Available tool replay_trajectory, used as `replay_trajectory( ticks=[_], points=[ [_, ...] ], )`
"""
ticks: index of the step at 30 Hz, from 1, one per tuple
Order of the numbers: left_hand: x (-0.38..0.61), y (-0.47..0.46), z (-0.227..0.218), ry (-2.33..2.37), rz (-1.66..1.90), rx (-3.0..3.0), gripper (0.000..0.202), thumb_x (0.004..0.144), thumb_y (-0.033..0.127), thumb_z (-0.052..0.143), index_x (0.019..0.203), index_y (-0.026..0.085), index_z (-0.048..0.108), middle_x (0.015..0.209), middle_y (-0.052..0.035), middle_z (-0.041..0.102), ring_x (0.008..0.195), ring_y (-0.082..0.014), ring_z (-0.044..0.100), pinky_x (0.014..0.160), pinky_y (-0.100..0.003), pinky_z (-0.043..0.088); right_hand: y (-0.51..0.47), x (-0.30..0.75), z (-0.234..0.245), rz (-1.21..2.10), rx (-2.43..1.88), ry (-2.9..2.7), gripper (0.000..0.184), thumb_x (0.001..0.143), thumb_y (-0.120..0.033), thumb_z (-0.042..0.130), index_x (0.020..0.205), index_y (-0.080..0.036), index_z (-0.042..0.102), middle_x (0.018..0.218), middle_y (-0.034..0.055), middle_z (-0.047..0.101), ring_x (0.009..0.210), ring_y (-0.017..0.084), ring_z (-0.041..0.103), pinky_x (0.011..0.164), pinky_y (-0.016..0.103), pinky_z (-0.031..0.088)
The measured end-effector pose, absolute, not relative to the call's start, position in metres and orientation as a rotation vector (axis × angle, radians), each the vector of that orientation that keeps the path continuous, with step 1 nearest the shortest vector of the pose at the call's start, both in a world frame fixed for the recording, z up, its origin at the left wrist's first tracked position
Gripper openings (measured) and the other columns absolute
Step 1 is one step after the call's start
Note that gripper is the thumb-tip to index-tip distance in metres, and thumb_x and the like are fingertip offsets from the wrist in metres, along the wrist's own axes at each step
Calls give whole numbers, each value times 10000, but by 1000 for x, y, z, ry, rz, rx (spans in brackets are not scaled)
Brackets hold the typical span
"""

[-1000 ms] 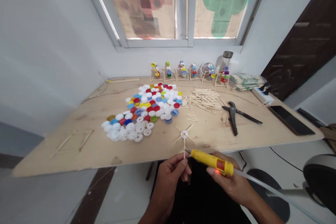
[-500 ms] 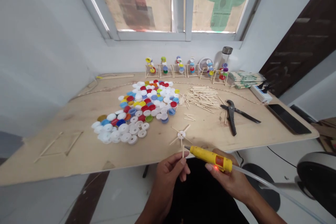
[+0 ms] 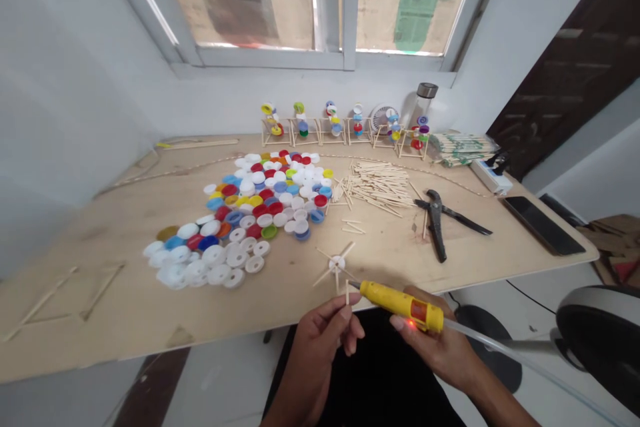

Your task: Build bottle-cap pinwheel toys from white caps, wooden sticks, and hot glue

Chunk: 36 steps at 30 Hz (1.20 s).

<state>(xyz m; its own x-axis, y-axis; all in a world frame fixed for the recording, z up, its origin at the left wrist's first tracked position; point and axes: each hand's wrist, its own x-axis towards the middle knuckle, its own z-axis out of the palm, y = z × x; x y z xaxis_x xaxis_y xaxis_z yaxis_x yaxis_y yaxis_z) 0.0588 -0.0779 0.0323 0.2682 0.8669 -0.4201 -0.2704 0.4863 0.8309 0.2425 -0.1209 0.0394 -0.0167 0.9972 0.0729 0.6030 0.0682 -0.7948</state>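
Note:
My left hand [image 3: 325, 340] pinches a short wooden stick [image 3: 347, 293] upright just below the table's front edge. My right hand [image 3: 440, 347] grips a yellow glue gun [image 3: 400, 303] with a red light and a clear glue rod trailing right; its tip almost touches the stick. On the wooden table [image 3: 125, 300] just beyond lies a white bottle cap with several sticks radiating from it [image 3: 336, 262].
A heap of coloured and white bottle caps [image 3: 250, 213] lies mid-table, a pile of sticks [image 3: 377, 181] to its right, black pliers [image 3: 436, 220], a phone [image 3: 543, 223], a power strip [image 3: 490, 177]. Finished stick-and-cap models [image 3: 345, 127] line the back wall. A stick frame [image 3: 65, 293] lies far left.
The view has drifted right and down, so the table contents sit further left. Both hands keep their hold; stick and glue gun tip stay close together.

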Motion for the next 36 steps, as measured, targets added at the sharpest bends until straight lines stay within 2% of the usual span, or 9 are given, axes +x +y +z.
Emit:
replay_trajectory(
  ticks=[11,20,31,36],
  points=[
    [58,-78,22,1013,846,691,343,678,386,711,905,129,716,545,-3,615,478,-102,462,486,-240,342,-121,242,43,868,-1581,-1675,285,881,-399,524,690,-206,440,654,-34,462,588,115,444,543,239,360],
    [59,-73,24,1040,834,698,353,678,394,709,911,129,716,543,-4,614,466,-95,467,479,-234,354,-109,244,42,749,-1640,-1714,269,878,-415,511,714,-206,469,659,-27,478,593,126,467,545,243,391],
    [59,-70,19,990,832,616,331,690,378,702,913,134,708,541,1,618,468,-94,466,482,-229,347,-110,242,45,863,-1624,-1707,290,886,-407,517,691,-206,440,631,-38,463,554,106,448,505,224,362],
    [58,-69,27,993,825,600,344,709,400,688,937,142,701,560,-7,632,477,-94,470,498,-231,347,-108,246,47,798,-1651,-1696,285,871,-399,526,666,-217,448,626,-28,480,559,126,476,515,239,396]
  ],
)
